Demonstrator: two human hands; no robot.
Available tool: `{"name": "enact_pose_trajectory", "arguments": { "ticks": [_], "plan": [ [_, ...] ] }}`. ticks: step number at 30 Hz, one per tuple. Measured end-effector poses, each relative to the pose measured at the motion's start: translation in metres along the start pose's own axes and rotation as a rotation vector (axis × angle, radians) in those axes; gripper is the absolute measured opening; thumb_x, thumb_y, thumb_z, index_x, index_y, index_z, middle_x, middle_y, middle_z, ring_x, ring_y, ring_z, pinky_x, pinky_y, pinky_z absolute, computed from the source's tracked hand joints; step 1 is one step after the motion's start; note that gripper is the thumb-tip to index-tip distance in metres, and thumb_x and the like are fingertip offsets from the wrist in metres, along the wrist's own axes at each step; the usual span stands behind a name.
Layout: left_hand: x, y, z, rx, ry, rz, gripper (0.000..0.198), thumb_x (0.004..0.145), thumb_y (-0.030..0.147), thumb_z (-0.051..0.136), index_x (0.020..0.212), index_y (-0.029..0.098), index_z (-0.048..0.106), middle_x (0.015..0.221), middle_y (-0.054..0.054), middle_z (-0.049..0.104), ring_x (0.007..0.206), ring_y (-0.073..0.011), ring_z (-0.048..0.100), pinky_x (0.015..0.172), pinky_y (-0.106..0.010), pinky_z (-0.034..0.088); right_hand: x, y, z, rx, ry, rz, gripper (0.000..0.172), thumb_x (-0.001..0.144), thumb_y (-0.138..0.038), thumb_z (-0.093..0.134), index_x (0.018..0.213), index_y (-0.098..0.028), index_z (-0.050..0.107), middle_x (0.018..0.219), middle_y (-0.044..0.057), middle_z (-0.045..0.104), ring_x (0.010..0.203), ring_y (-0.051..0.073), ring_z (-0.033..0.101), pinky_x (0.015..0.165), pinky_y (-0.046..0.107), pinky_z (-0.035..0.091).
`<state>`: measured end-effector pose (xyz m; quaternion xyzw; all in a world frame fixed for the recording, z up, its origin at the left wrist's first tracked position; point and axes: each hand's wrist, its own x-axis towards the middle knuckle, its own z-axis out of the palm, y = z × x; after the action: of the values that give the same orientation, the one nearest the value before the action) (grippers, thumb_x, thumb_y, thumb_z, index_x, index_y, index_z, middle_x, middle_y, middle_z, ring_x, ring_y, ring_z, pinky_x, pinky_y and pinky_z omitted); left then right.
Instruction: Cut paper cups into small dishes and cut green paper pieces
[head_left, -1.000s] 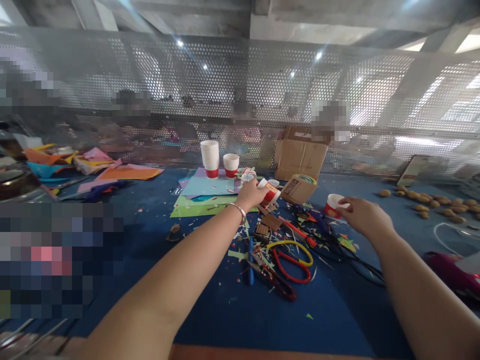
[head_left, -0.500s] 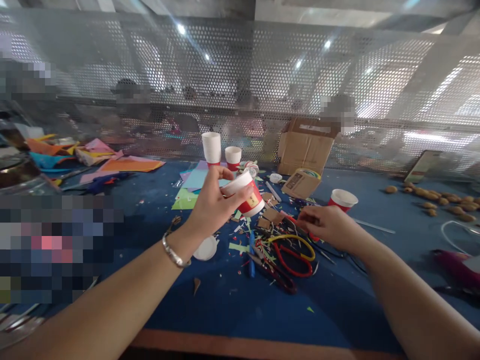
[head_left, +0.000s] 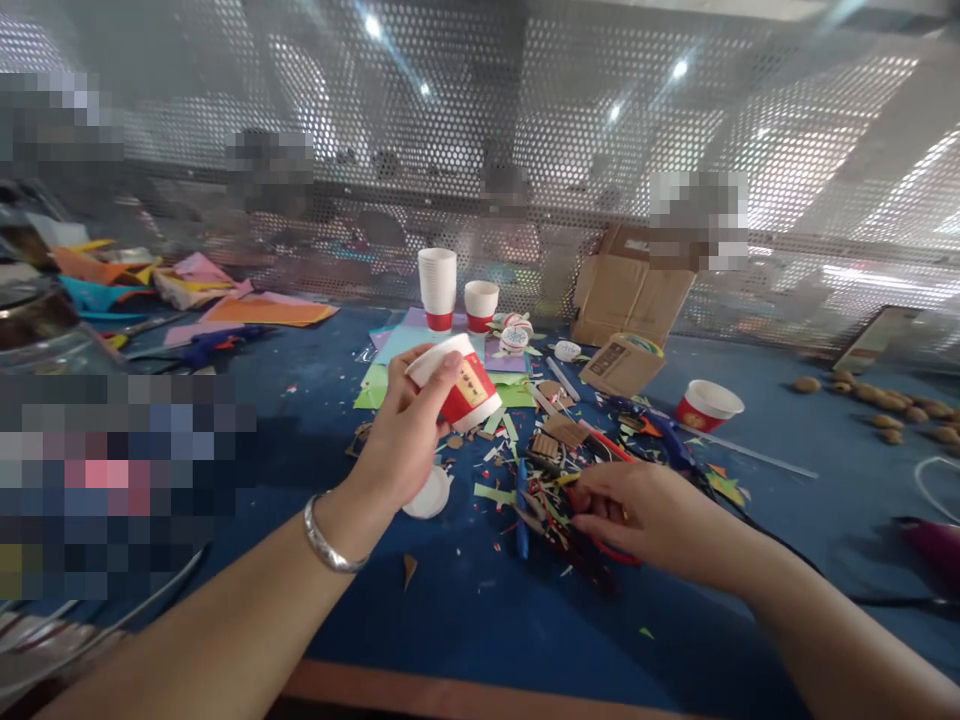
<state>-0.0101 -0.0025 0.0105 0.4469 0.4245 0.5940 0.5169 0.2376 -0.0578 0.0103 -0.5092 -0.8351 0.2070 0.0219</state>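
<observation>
My left hand [head_left: 401, 425] holds a red and white paper cup [head_left: 471, 393] tilted, thumb on its side and fingers behind it. My right hand [head_left: 637, 510] is low over the scraps, its fingers curled around the red handle of a pair of scissors [head_left: 628, 555]. Part of a yellow handle shows by the fingertips; the rest of the grip is hidden. Just left of that hand lies a blue pen-like tool [head_left: 523, 510]. A round white disc [head_left: 427, 493] lies below the cup, near my left wrist.
Stacked paper cups [head_left: 437, 290] and a shorter cup [head_left: 481, 305] stand behind coloured paper sheets [head_left: 371, 388]. To the right are another cut cup [head_left: 709, 405], a blue glue gun [head_left: 671, 440] with a cord, and walnut-like lumps [head_left: 889, 398]. A cardboard box [head_left: 634, 290] stands at the back.
My right hand has come down and nearer to me, from beside the red tool onto the scissors' handles. My left hand has drawn the cup slightly left, and the view has shifted.
</observation>
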Motion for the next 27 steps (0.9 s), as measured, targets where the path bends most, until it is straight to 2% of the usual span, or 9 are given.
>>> {"name": "enact_pose_trajectory", "arguments": {
  "ticks": [3, 6, 10, 12, 15, 18, 20, 23, 27],
  "plan": [
    [-0.007, -0.001, 0.003, -0.033, -0.020, -0.011, 0.060, 0.086, 0.048, 0.070, 0.132, 0.035, 0.034, 0.126, -0.004, 0.058, 0.098, -0.0223, 0.065, 0.062, -0.029, 0.059, -0.002, -0.001, -0.001, -0.013, -0.008, 0.013, 0.013, 0.092, -0.029, 0.056, 0.087, -0.022, 0.066, 0.081, 0.001, 0.069, 0.068, 0.016, 0.062, 0.060, 0.025, 0.041],
    [-0.010, -0.003, 0.005, -0.065, -0.060, 0.014, 0.069, 0.084, 0.043, 0.075, 0.138, 0.037, 0.034, 0.127, -0.004, 0.059, 0.104, -0.0234, 0.064, 0.068, -0.030, 0.060, -0.002, 0.005, -0.001, -0.133, 0.043, 0.066, 0.013, 0.091, -0.024, 0.053, 0.091, -0.021, 0.066, 0.091, 0.005, 0.070, 0.081, 0.021, 0.065, 0.069, 0.031, 0.044],
    [-0.007, -0.004, 0.004, -0.150, -0.148, 0.060, 0.049, 0.087, 0.038, 0.073, 0.130, 0.025, 0.052, 0.118, -0.006, 0.064, 0.105, -0.0204, 0.062, 0.083, -0.031, 0.057, 0.002, 0.016, 0.002, -0.176, 0.023, 0.096, 0.016, 0.087, -0.021, 0.053, 0.098, -0.019, 0.065, 0.103, 0.011, 0.068, 0.097, 0.027, 0.064, 0.082, 0.036, 0.045],
    [-0.006, -0.003, 0.003, -0.178, -0.160, 0.029, 0.039, 0.089, 0.041, 0.070, 0.120, 0.019, 0.060, 0.114, -0.008, 0.066, 0.099, -0.0194, 0.063, 0.080, -0.030, 0.057, 0.003, 0.018, 0.004, -0.165, 0.011, 0.099, 0.015, 0.083, -0.017, 0.053, 0.094, -0.018, 0.063, 0.099, 0.010, 0.068, 0.092, 0.025, 0.064, 0.079, 0.034, 0.044],
    [-0.005, -0.002, 0.001, -0.252, -0.143, -0.139, 0.038, 0.088, 0.044, 0.069, 0.110, 0.014, 0.066, 0.100, -0.009, 0.067, 0.084, -0.0191, 0.064, 0.069, -0.030, 0.058, 0.004, 0.020, 0.006, -0.135, 0.012, 0.128, 0.017, 0.075, -0.012, 0.053, 0.089, -0.019, 0.059, 0.085, 0.005, 0.065, 0.076, 0.020, 0.061, 0.067, 0.030, 0.040],
    [-0.004, -0.001, 0.001, -0.378, -0.159, -0.291, 0.030, 0.086, 0.034, 0.070, 0.103, 0.009, 0.068, 0.091, -0.010, 0.069, 0.079, -0.0183, 0.066, 0.070, -0.029, 0.059, 0.003, 0.026, 0.007, 0.012, 0.010, 0.166, 0.030, 0.073, -0.012, 0.054, 0.101, -0.020, 0.057, 0.070, -0.003, 0.057, 0.062, 0.015, 0.055, 0.055, 0.026, 0.034],
    [-0.003, 0.000, 0.000, -0.426, -0.182, -0.336, 0.026, 0.084, 0.028, 0.070, 0.100, 0.008, 0.069, 0.090, -0.012, 0.070, 0.079, -0.0188, 0.067, 0.072, -0.029, 0.059, 0.004, 0.033, 0.007, 0.158, 0.023, 0.172, 0.039, 0.074, -0.011, 0.054, 0.112, -0.021, 0.054, 0.069, -0.005, 0.054, 0.057, 0.013, 0.051, 0.052, 0.025, 0.033],
    [-0.003, 0.000, -0.001, -0.433, -0.202, -0.337, 0.024, 0.083, 0.024, 0.072, 0.100, 0.008, 0.069, 0.096, -0.014, 0.072, 0.087, -0.0212, 0.069, 0.077, -0.029, 0.059, 0.005, 0.042, 0.006, 0.367, 0.101, 0.174, 0.040, 0.080, -0.016, 0.061, 0.118, -0.022, 0.053, 0.072, -0.006, 0.053, 0.056, 0.011, 0.049, 0.053, 0.023, 0.037],
    [-0.005, 0.001, -0.001, -0.411, -0.182, -0.278, 0.026, 0.082, 0.027, 0.076, 0.101, 0.010, 0.070, 0.103, -0.013, 0.072, 0.094, -0.0215, 0.069, 0.083, -0.028, 0.058, 0.004, 0.044, 0.002, 0.697, 0.178, 0.169, 0.045, 0.080, -0.031, 0.077, 0.119, -0.021, 0.055, 0.083, 0.000, 0.063, 0.071, 0.015, 0.060, 0.060, 0.024, 0.048]
  ]
}}
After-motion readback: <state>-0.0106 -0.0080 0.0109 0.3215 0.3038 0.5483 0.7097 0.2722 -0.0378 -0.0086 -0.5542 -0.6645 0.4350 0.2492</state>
